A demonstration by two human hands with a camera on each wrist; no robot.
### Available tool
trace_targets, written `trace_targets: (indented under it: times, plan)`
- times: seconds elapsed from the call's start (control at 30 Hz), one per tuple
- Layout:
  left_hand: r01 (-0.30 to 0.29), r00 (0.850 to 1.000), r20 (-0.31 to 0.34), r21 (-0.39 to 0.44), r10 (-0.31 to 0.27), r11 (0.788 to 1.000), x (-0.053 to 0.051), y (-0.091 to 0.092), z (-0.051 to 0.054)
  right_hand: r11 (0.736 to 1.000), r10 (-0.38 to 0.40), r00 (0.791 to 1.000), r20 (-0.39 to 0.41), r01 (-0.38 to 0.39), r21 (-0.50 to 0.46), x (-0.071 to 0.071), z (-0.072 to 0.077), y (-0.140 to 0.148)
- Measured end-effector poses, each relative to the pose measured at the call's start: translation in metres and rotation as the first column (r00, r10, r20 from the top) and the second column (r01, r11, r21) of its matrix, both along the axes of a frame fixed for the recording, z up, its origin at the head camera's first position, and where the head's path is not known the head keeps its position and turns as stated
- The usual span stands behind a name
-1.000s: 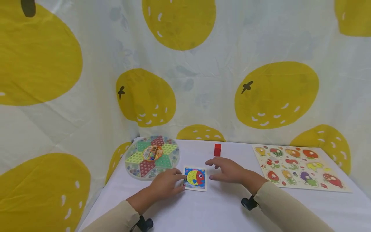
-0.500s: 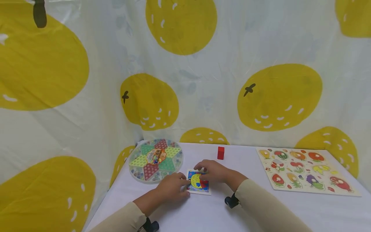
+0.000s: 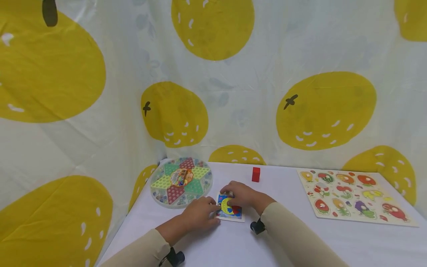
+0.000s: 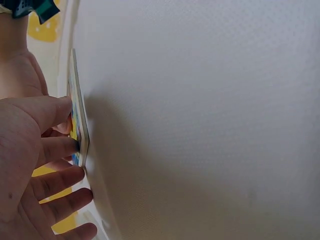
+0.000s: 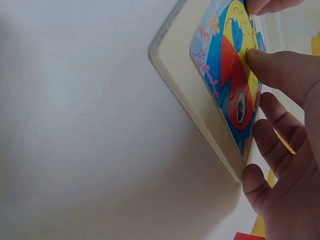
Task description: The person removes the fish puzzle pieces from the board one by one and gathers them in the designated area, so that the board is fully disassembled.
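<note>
A small square fish puzzle (image 3: pixel 237 215) with a pale border lies flat on the white table. My left hand (image 3: pixel 199 215) touches its left side, fingers spread; in the left wrist view that hand (image 4: pixel 42 165) has thumb and index fingertips at the puzzle (image 4: pixel 83 122) and the other fingers low beside it. Over the puzzle's far right part reaches my right hand (image 3: pixel 242 195). In the right wrist view, this hand (image 5: pixel 292 125) presses its thumb on the yellow body of the fish puzzle (image 5: pixel 227 75), other fingertips along the board's edge. Part of the red head is covered in the head view.
A red block (image 3: pixel 255 174) stands beyond the right hand. To the left lies a round star-patterned game board (image 3: pixel 173 194), and on the right a fruit and vegetable board (image 3: pixel 361 196). A curtain with yellow fruit prints (image 3: pixel 247 122) hangs behind the white table (image 3: pixel 230 248).
My right hand has come in leftward from beside the puzzle and now reaches over it, thumb on its face. My left hand has stayed at the puzzle's left side. The head view has shifted slightly.
</note>
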State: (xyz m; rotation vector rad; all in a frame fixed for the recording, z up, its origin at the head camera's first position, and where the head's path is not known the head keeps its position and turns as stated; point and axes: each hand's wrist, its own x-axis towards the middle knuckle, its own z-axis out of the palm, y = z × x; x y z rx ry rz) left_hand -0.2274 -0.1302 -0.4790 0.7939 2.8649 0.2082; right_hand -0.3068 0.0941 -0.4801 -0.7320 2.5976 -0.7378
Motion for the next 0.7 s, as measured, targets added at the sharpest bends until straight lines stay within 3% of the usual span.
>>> trace_targets:
  times: [0.23, 0.7]
  plan:
    - [0.016, 1.0, -0.006, -0.012, -0.016, 1.0, -0.001, 0.003, 0.005, 1.0, -0.016, 0.999, 0.045, 0.016, -0.012, -0.003, -0.003, 0.003]
    - [0.001, 1.0, 0.029, -0.013, -0.001, 1.0, -0.002, 0.003, 0.005, 0.994, -0.078, 0.993, 0.083, 0.084, -0.07, -0.008, -0.014, -0.001]
